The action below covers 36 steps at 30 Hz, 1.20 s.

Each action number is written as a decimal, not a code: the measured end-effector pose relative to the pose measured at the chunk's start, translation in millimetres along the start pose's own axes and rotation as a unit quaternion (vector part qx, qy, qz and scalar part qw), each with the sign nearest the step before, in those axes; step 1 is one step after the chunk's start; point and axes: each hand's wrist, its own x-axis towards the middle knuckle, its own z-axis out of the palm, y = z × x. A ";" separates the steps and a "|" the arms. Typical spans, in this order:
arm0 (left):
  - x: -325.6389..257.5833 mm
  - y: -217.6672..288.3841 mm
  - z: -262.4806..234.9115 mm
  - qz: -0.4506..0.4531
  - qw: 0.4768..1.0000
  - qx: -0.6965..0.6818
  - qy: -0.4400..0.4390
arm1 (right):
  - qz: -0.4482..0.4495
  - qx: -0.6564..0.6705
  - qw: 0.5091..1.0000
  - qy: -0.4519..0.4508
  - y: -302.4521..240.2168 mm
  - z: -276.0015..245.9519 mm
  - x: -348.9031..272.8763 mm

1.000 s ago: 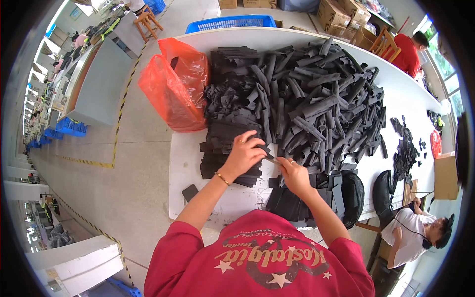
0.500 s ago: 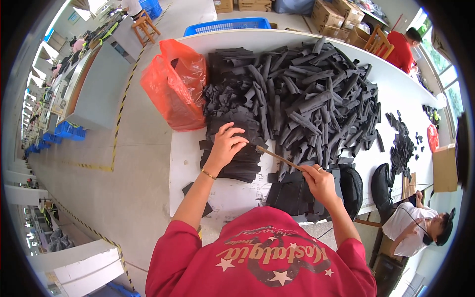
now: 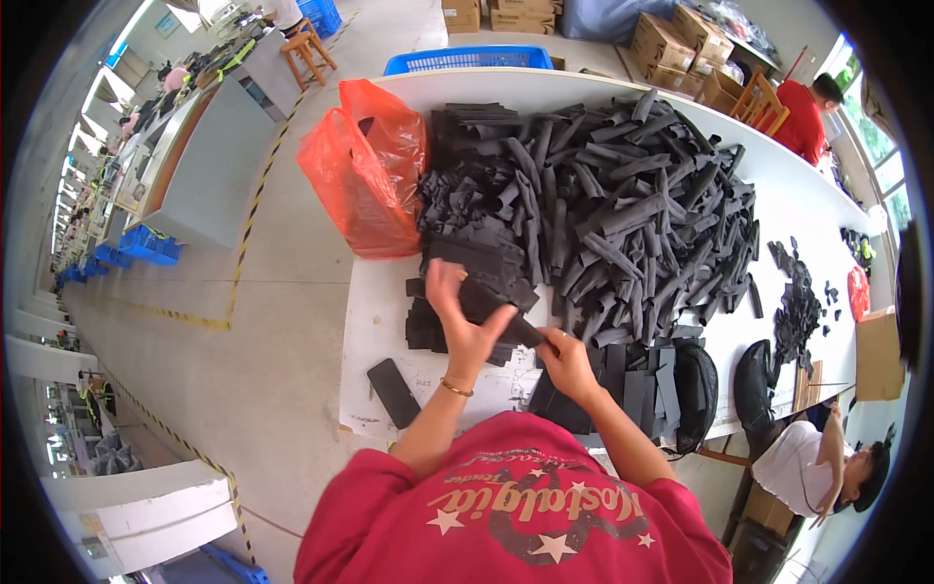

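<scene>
A flat black foam strip is held between both hands over the near edge of the white bench. The left hand is closed on its upper end, fingers wrapped round it; the right hand is pinched on the lower end.

Progress, judged from the layout: early. A low stack of flat strips has been laid by the left hand and another flat batch by the right — but the big heap of rolled black pieces is untouched and far larger.

Counts:
- held strip: 1
- loose strip on the bench, near left: 1
- orange plastic bag: 1
- blue crate behind the bench: 1
- heap and stacks — too many and too overlapped to be counted
- other people in view: 2, at the right.
</scene>
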 end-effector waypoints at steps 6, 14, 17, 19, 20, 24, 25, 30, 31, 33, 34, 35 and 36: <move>-52.5 -65.1 0.8 -0.527 0.671 -0.520 0.025 | -0.048 -0.053 0.996 0.052 -1.0 46.7 -8.1; -28.7 -58.8 11.0 -0.539 0.731 -0.410 0.078 | 0.040 -0.070 0.996 0.027 9.6 41.5 -40.4; -16.7 -62.0 8.7 -0.539 0.775 -0.324 0.062 | 0.075 -0.028 0.997 -0.006 11.1 20.4 -70.7; -5.0 -77.2 -9.0 -0.508 0.771 -0.382 0.047 | 0.130 0.013 0.989 -0.065 8.3 -2.6 -96.0; 1.3 -76.6 -7.2 -0.510 0.776 -0.365 0.066 | 0.177 0.054 0.975 -0.127 6.9 -16.6 -104.9; -9.2 -75.8 13.7 -0.529 0.739 -0.417 0.028 | 0.109 -0.120 0.986 -0.026 -2.2 -50.4 -114.2; -12.4 -78.3 16.7 -0.541 0.717 -0.436 0.057 | 0.075 -0.160 0.984 0.003 -1.8 -47.1 -105.3; -29.3 -67.8 39.5 -0.563 0.677 -0.463 0.101 | -0.021 0.004 0.993 0.113 -24.4 -1.7 -33.4; -32.1 -64.7 40.6 -0.569 0.672 -0.464 0.101 | -0.094 0.002 0.986 0.139 -26.0 4.6 -18.4; -30.9 -55.5 39.0 -0.576 0.668 -0.465 0.072 | -0.084 0.027 0.986 0.142 -29.2 6.0 -3.7; -28.6 -52.5 35.1 -0.588 0.700 -0.405 0.034 | -0.087 0.029 0.986 0.141 -28.4 5.7 -1.3; -17.6 -36.4 28.9 -0.595 0.727 -0.342 -0.001 | -0.086 0.043 0.985 0.142 -26.8 3.9 0.7; -21.7 -49.0 24.5 -0.481 0.819 -0.286 -0.129 | -0.084 0.057 0.985 0.142 -24.7 1.4 3.3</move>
